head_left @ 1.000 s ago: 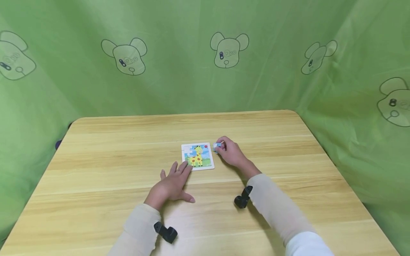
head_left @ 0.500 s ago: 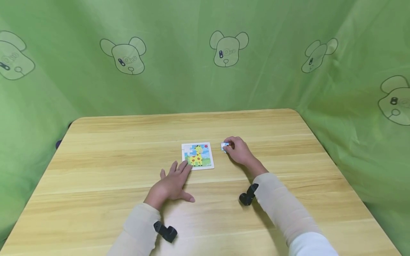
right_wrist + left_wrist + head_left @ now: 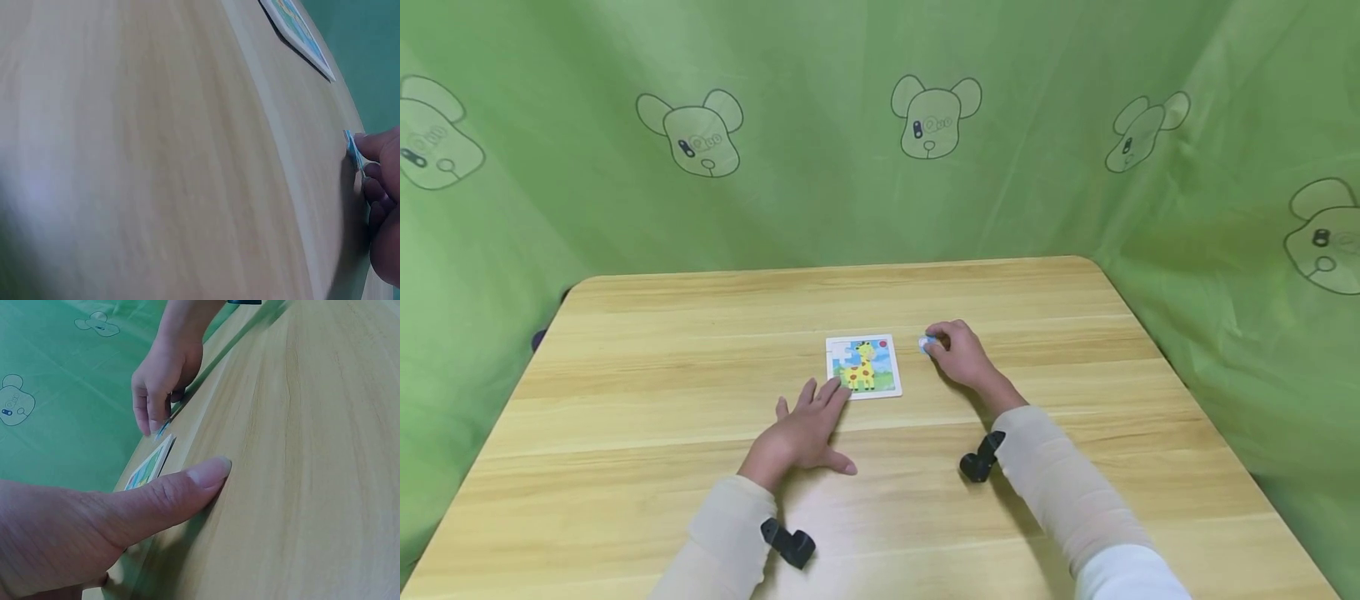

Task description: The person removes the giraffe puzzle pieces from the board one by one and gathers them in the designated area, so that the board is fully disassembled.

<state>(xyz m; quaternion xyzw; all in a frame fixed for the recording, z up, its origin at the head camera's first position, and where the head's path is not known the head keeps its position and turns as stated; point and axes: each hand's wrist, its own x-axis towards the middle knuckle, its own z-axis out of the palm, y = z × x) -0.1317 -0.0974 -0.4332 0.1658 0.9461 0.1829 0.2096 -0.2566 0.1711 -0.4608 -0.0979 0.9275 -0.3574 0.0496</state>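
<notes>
A square giraffe puzzle [image 3: 880,379] with a white frame lies flat in the middle of the table. Its upper left corner is bare white where a piece is out. The fingertips of my left hand [image 3: 805,429] rest on the frame's lower left corner, fingers spread and thumb extended. Right of the puzzle, my right hand [image 3: 958,354] pinches a small blue and white puzzle piece [image 3: 923,343] between thumb and fingers. In the right wrist view the puzzle piece [image 3: 353,150] is tilted just above the wood, partly hidden by the fingers.
The wooden table [image 3: 647,375] has rounded far corners. A green curtain [image 3: 820,183] printed with bear heads stands behind and along both sides. Black wrist cameras [image 3: 788,543] are strapped over both sleeves.
My right hand has moved a little to the right, away from the puzzle, with the puzzle piece, which has turned in its fingers. The left hand stays where it was.
</notes>
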